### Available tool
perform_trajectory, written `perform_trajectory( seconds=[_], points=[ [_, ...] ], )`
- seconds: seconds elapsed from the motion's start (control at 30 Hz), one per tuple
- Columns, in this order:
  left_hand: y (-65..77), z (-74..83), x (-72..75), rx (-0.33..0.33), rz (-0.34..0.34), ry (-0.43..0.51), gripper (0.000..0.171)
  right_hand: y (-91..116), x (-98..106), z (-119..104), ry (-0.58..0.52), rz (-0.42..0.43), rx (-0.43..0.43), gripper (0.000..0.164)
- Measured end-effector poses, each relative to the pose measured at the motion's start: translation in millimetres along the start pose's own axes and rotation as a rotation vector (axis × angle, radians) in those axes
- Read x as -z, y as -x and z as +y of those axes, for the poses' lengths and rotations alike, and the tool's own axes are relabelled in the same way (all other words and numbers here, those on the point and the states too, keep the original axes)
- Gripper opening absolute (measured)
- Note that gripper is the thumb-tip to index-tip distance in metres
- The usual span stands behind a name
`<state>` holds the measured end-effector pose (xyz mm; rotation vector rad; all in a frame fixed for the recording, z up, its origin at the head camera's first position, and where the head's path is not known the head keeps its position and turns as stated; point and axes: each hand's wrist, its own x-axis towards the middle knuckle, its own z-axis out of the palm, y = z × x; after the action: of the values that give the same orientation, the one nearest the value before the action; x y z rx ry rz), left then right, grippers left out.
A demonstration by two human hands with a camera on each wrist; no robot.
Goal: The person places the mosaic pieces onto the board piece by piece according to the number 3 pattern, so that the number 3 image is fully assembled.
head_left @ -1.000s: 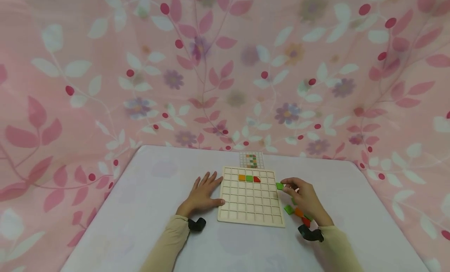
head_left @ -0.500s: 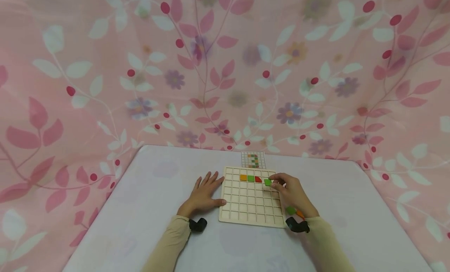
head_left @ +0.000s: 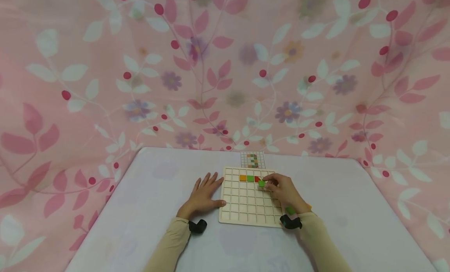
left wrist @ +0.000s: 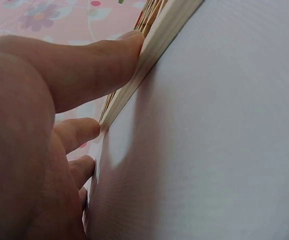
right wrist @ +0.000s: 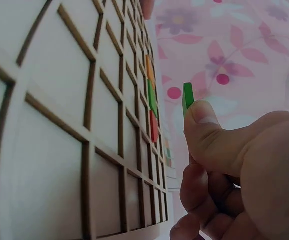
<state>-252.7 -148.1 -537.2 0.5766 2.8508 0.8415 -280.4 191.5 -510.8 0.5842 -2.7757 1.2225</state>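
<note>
My right hand pinches a green square tile between thumb and fingers, held above the wooden grid board. In the head view that tile overlaps the lower edge of the red tile, which has one rounded corner. Left of the red one, an orange square tile and another green tile fill cells in the same row. My left hand lies with fingers spread at the board's left side. Its thumb and a fingertip touch the board's edge in the left wrist view.
Behind the board lies a pattern card printed with coloured squares. Loose tiles, among them a green one, lie right of the board, partly hidden by my right wrist. A floral curtain hangs behind the white table.
My right hand has carried the green tile leftward from beside the board's right edge to over the board near the red tile. The left hand has stayed in place.
</note>
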Motion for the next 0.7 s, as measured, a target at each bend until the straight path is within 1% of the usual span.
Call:
perform_trajectory(
  seconds=[0.2, 0.47, 0.7],
  points=[
    [-1.5, -0.4, -1.8, 0.021, -0.011, -0.016, 0.088, -0.2, -5.2, 3.8, 0.023, -0.032, -0.026, 0.02],
    [-3.1, -0.8, -1.2, 0.022, -0.012, -0.017, 0.088, -1.3, -5.6, 2.7, 0.062, -0.041, -0.005, 0.02],
    [-3.6, -1.3, -1.9, 0.022, -0.008, -0.008, 0.088, 0.2, -5.6, 0.8, 0.045, -0.075, -0.03, 0.019]
  ],
)
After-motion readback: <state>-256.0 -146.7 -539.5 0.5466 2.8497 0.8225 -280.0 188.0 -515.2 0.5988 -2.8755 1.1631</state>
